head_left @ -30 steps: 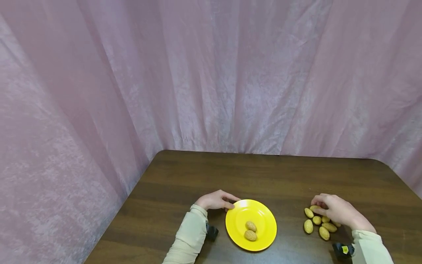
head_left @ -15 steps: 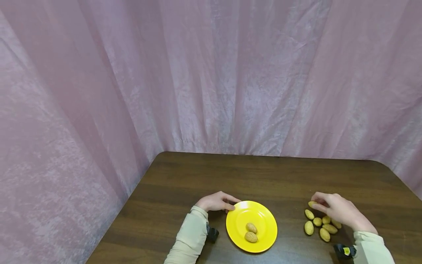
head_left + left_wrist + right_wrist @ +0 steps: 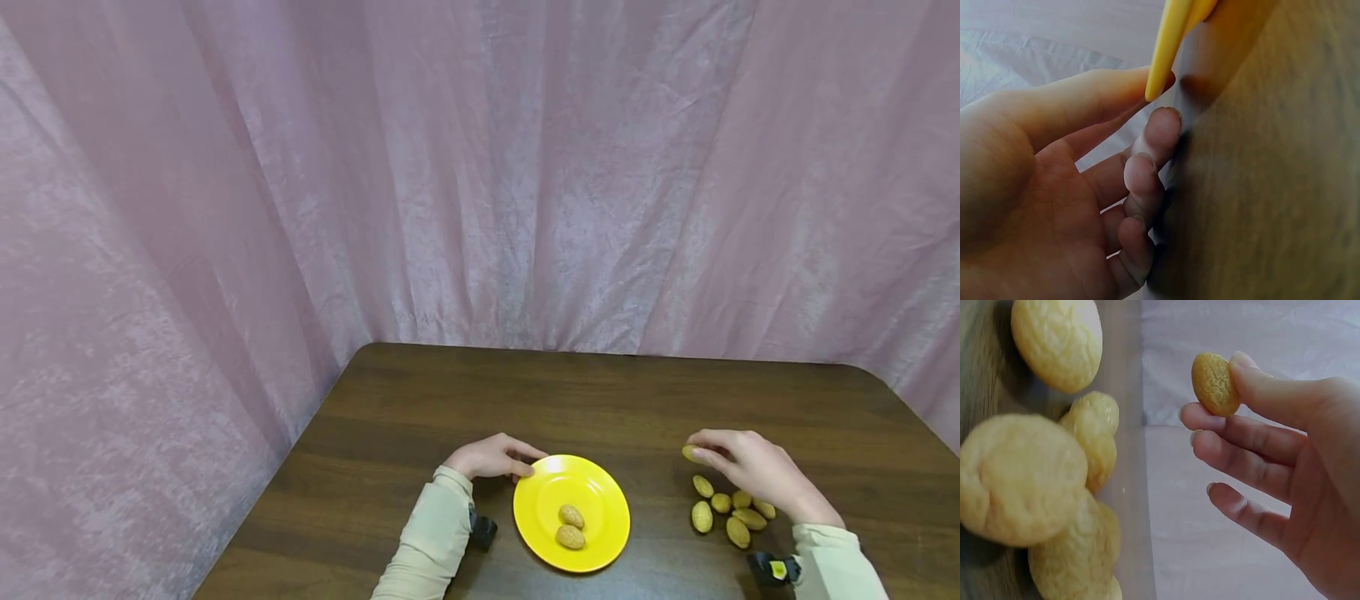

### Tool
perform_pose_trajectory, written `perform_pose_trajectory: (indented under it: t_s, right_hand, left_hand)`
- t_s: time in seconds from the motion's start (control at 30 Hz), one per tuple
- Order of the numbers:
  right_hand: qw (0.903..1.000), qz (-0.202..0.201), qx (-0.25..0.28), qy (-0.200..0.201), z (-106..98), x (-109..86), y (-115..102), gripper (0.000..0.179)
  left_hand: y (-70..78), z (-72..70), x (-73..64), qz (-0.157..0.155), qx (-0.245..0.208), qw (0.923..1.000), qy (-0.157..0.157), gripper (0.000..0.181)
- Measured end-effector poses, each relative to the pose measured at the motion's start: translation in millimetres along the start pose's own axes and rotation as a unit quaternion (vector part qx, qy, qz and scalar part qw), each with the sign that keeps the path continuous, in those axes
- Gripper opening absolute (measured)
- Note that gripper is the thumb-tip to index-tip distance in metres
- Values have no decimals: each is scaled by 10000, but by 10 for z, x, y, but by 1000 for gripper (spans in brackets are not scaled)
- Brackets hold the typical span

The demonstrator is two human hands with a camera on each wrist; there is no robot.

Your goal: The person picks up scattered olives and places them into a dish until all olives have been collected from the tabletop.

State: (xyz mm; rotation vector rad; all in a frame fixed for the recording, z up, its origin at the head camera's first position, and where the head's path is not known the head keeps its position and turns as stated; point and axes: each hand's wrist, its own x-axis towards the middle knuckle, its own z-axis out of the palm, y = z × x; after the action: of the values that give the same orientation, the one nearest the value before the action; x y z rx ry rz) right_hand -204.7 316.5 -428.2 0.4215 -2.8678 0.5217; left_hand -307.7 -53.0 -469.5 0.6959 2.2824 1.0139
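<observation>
My left hand (image 3: pixel 487 457) holds the rim of a yellow plate (image 3: pixel 537 508) at its upper left, thumb at the edge. In the left wrist view the other fingers curl beside the plate rim (image 3: pixel 1169 47), close to the tabletop. Two small wrinkled potatoes (image 3: pixel 570 537) lie on the plate. Over to the right, my right hand (image 3: pixel 765 473) pinches one more small yellow potato (image 3: pixel 1215 384) between thumb and fingertips, raised beyond the loose pile. Its remaining fingers are loosely bent and touch nothing.
Several loose potatoes (image 3: pixel 738 532) lie grouped on the brown wooden table (image 3: pixel 465 392), below and beside my right hand. A pink curtain (image 3: pixel 480 167) hangs behind the table's far edge. Black wrist cameras (image 3: pixel 482 531) sit at both cuffs.
My right hand has taken a potato from the pile's far side, lifted it and moved left with it. The left hand and plate stay in place.
</observation>
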Motion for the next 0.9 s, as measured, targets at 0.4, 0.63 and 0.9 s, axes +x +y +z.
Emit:
perform_pose_trajectory:
  t_s: [0.4, 0.63, 0.9]
  right_hand:
    - [9999, -87, -62, 90, 32, 61, -185, 20]
    - [9997, -196, -69, 153, 62, 90, -276, 19]
    - [9986, -479, -111, 206, 127, 128, -339, 14]
  left_hand:
    - [35, 8, -21, 22, -45, 10000, 28, 36]
    - [21, 11, -6, 46, -38, 10000, 13, 36]
    - [6, 4, 16, 41, -124, 9999, -10, 35]
